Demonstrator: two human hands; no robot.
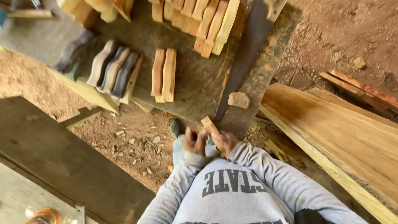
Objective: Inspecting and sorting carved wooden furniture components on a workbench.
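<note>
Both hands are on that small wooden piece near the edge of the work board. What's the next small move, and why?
Probably set the wooden piece down beside the pair of shaped pieces on the dark work board. The left hand and right hand both hold it close to the body, and similar pieces already lie there in rows.

A small pale wooden strip (210,125), bare and matt, sits between the left hand (195,140) and right hand (224,141) near the lower centre. Grey sleeves (269,170) of soft, fleecy knit cloth cover both arms. Above, a dark weathered wooden bench top (195,83) looks rough and stained. On it lie orange-tan curved wooden pieces (164,74), freshly cut and unvarnished, and greyer, duller shaped pieces (114,68) to their left. At right, a broad yellowish raw plank (344,132) shows clear grain. Reddish, crumbly sawdust-strewn earth (132,141) surrounds everything.
</note>
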